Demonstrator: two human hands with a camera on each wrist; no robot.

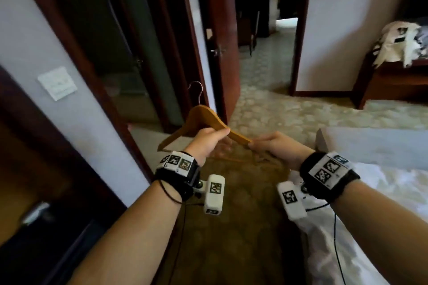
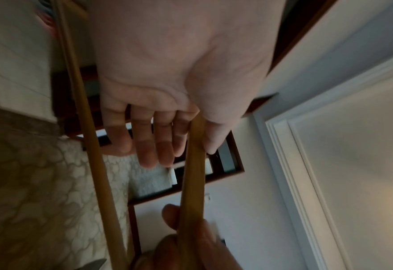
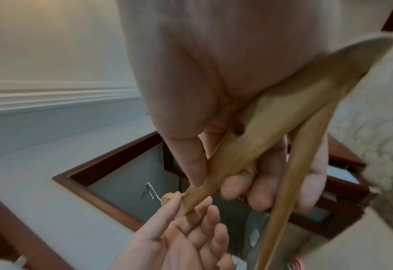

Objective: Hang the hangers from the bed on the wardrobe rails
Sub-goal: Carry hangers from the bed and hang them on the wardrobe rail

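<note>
Bedroom, bed [image 1: 382,146] at right, open door [image 1: 222,37] at upper centre.
A wooden hanger [image 1: 201,120] is held mid-frame over the carpet [image 1: 231,227]: left hand [image 1: 206,143] pinches its right arm between thumb and nearly straight fingers [image 2: 165,146]; right hand [image 1: 275,148] curls round that arm's tip. Hook [image 1: 196,90] points up toward the doorway.

open carpet strip [image 1: 234,227] ahead of the hands, bed [image 1: 382,192] crowding the right side, wall [image 1: 69,104] tight on the left, open door leaf [image 1: 224,37] sticking out past the hanger hook [image 1: 196,90], doorway beyond open
</note>
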